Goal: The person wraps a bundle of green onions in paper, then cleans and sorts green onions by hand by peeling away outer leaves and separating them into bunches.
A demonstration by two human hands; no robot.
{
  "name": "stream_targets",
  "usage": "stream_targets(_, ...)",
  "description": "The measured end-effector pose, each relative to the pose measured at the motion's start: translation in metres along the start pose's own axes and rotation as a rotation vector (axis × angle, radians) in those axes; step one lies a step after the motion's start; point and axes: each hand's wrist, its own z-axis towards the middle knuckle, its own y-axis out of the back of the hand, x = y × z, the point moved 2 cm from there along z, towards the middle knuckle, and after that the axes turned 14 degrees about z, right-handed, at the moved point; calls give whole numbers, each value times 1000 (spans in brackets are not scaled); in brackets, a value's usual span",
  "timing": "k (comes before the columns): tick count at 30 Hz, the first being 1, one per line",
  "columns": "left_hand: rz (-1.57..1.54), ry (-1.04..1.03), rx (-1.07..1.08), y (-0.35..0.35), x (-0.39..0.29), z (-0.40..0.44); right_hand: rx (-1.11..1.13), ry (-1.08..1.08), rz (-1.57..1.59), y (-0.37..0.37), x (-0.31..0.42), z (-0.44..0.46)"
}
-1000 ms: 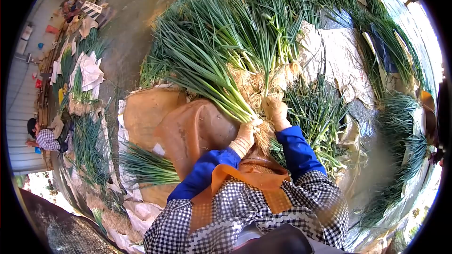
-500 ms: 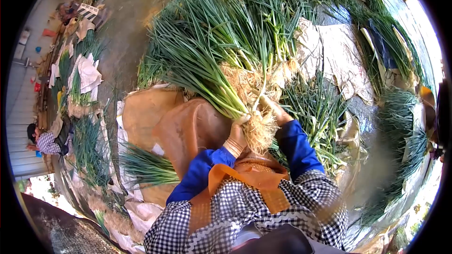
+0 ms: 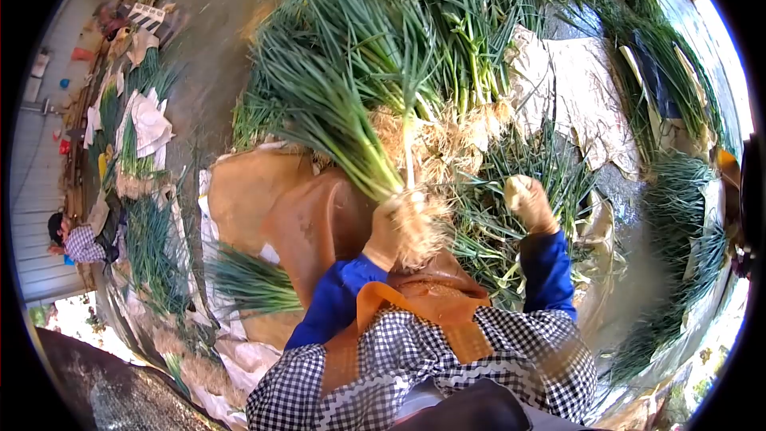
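My left hand [image 3: 386,227] is closed round a bunch of green onions [image 3: 351,132], just above the pale roots, with the leaves pointing up and left. One stalk stands more upright at the bunch's right side. Apart from it, my right hand [image 3: 528,198] is closed over the loose green leaves [image 3: 511,243] on the right; what it holds, if anything, I cannot make out. Beyond both hands lies a large pile of green onions [image 3: 471,48], its roots towards me.
A brown sheet [image 3: 299,219] lies over my lap, with a small onion bunch [image 3: 251,281] to its left. A pale sack [image 3: 578,96] lies right of the pile. Another person [image 3: 80,241] sits at the far left. More onions [image 3: 678,215] lie at the right.
My right hand has left the bunch and moved right. My left hand has moved slightly left with the bunch, and the single stalk now stands beside the other stalks.
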Motion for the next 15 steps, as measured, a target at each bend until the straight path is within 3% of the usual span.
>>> stream_targets(1, -165, -107, 239, -2, -7, 5, -89, -138, -382, 25, -1, 19)
stream_targets(2, -349, -174, 517, -4, -14, 8, -16, -273, -910, 53, -8, 39)
stream_targets(3, -495, -195, 789, -4, -20, 11, 0, -491, -1858, 91, -35, 76)
stream_targets(4, -303, -292, 643, -5, -29, 8, -128, -444, -1860, 92, -23, 97)
stream_targets(5, -113, -394, 493, -12, -37, 3, -287, -222, -1558, 73, 7, 120)
stream_targets(7, 28, -360, 122, -14, -41, 13, -481, 80, -1172, 52, 24, 177)
stream_targets(9, 4, -250, 59, 18, -26, 30, -568, 233, -1238, 59, 7, 238)
stream_targets(11, 9, -199, -71, 12, -14, 36, -454, -99, -1323, 48, 13, 261)
stream_targets(13, -32, -92, -112, 37, 1, 47, -492, 160, -1310, 36, 4, 261)
stream_targets(15, 8, -97, -121, 0, -6, 42, -287, 194, -1276, 9, -5, 218)
